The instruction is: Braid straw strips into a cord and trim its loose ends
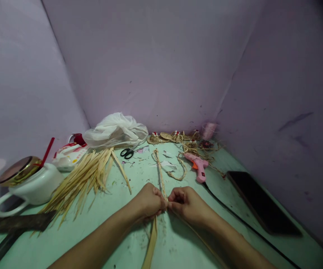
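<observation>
While both hands meet at the near end of a straw-coloured braid (161,175), its plaited length runs away from them across the green worktop (116,243), roughly mid-field. Left hand (151,201): fingers curled, gripping the braid's near end. Right hand (189,204): thumb and forefinger pinched on the same end, just beside the left fingers; exact strand between them cannot be told. Loose strip (151,246) trails from beneath the left hand towards the near edge; a second strand passes along the right forearm.

Surroundings, left: fanned bundle of dry strips (85,179), white mug (39,186), dark-headed tool (24,222). Beyond: black-handled scissors (127,153), white plastic bag (116,129), woven pieces (154,139) along the wall. Right: pink glue gun (199,166) on its side, black cord leading nearward; dark flat slab (262,201) near the right wall.
</observation>
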`<state>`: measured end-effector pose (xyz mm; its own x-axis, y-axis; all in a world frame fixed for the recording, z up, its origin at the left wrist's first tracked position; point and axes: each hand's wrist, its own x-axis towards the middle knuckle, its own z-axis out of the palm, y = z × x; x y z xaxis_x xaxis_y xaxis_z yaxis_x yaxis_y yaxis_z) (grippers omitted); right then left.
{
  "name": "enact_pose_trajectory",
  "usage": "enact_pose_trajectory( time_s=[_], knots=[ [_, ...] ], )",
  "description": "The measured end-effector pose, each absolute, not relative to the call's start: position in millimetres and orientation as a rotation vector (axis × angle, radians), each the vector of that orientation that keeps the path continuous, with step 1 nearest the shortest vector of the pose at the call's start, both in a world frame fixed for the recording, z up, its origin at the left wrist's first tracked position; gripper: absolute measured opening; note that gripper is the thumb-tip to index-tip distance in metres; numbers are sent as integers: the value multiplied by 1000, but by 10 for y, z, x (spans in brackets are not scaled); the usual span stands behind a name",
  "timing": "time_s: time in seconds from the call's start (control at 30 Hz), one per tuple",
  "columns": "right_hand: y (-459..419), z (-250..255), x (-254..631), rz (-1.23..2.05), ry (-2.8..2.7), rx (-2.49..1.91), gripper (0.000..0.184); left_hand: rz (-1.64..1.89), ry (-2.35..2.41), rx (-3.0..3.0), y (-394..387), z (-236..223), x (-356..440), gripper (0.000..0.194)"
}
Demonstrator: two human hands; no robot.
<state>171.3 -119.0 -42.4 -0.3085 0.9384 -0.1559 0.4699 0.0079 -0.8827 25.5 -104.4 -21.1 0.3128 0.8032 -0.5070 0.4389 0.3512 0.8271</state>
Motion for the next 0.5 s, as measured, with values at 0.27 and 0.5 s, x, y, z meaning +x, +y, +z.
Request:
enact_pose_trajectory(
  time_s=[0.27, 0.5],
  knots=[
    [-1251, -340, 1711, 1143, -1796, -1668, 10, 397, 1307, 1265, -1042, -273, 286, 13],
    [-1094, -391, 1915, 1474, -1623, -1530, 15, 500, 1250, 1234, -1048, -250, 298, 14]
  ],
)
